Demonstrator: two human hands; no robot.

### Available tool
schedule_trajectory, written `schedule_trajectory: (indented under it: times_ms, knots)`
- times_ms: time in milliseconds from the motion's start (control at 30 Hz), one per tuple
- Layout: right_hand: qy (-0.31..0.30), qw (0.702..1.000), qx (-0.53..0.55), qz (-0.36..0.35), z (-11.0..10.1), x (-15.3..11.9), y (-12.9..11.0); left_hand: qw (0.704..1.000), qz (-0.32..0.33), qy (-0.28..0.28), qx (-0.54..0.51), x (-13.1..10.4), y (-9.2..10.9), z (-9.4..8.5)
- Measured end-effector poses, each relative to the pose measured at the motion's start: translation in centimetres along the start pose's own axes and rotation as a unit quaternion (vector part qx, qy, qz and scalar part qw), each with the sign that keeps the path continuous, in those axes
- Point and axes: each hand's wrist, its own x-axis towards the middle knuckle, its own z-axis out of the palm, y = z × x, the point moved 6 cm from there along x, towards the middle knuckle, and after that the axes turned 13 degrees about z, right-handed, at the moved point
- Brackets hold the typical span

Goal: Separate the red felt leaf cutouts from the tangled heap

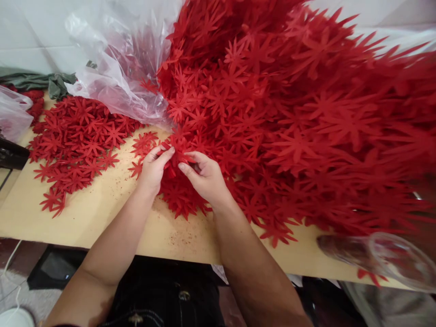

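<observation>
Near the middle of the table (98, 215), at foot of big heap (279, 113): red flower (180, 156) between both hands. Left hand (152, 172): thumb and fingers pinched together on red petals. Right hand (208, 179): looser thumb-and-forefinger pinch on facing side; one layer or several, hard to say. Probably best with light fingertip pressure, no tugging at narrow petals. Pale tabletop, brown crumbs (182, 237) scattered. Leftward, smaller pile (80, 136); behind, see-through bag (117, 68); far right, plastic tub (402, 261). White wall (34, 32) beyond.
</observation>
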Motion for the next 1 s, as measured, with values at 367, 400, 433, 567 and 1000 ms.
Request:
schedule_trajectory:
  times_ms: [367, 400, 433, 567, 1000]
  knots:
    - [0.037, 0.982, 0.176, 0.061, -0.3, 0.3, 0.1, 0.996, -0.081, -0.022, -0.033, -0.5, -0.8, 0.2]
    - [0.038, 0.981, 0.179, 0.066, -0.4, 0.3, 0.2, 0.995, -0.09, -0.025, -0.034, -0.6, -0.9, 0.3]
    - [0.033, 0.98, 0.18, 0.072, -0.4, 0.4, 0.3, 0.994, -0.097, -0.027, -0.037, -0.6, -1.0, 0.4]
    - [0.032, 0.977, 0.195, 0.085, -0.8, 0.5, 0.4, 0.992, -0.106, 0.007, -0.063, -0.2, -0.8, -0.1]
    - [0.077, 0.966, 0.237, 0.076, -1.5, 0.7, 0.3, 0.997, -0.069, 0.022, -0.039, 0.7, -1.0, -1.0]
